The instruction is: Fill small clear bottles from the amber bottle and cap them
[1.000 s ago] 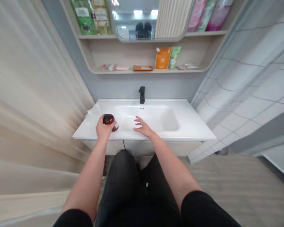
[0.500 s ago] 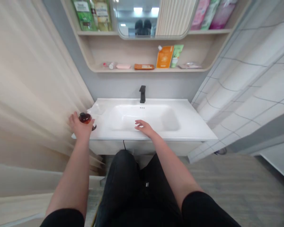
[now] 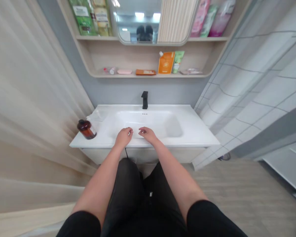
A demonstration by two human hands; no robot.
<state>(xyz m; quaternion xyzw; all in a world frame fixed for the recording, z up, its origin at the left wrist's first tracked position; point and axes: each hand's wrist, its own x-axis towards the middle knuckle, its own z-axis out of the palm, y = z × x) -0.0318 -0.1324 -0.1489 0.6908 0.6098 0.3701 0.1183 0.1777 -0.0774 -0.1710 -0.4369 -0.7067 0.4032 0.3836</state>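
Over the front part of the white washbasin [image 3: 160, 123], my left hand [image 3: 123, 137] and my right hand [image 3: 148, 134] face each other with a small gap between them. The fingers of both are loosely curved, thumbs a little apart from them, and I see nothing held in either. On the counter's left end stands a brown, see-through bottle [image 3: 87, 129] with a black top and a pale label, slightly tilted in view and clear of both hands. A black faucet [image 3: 144, 99] rises behind the basin.
Crumpled clear plastic [image 3: 98, 115] lies behind the bottle. Above the faucet, a wall shelf [image 3: 108, 75] holds an orange pouch [image 3: 166, 62], a green tube [image 3: 178, 62], a pink bar [image 3: 124, 71] and an orange packet [image 3: 145, 72]. A curtain [image 3: 51, 108] hangs at left.
My left hand has let go of the brown bottle, which stays at the counter's left, and has moved right over the basin. My right hand's fingers have curled more. The view has shifted slightly.
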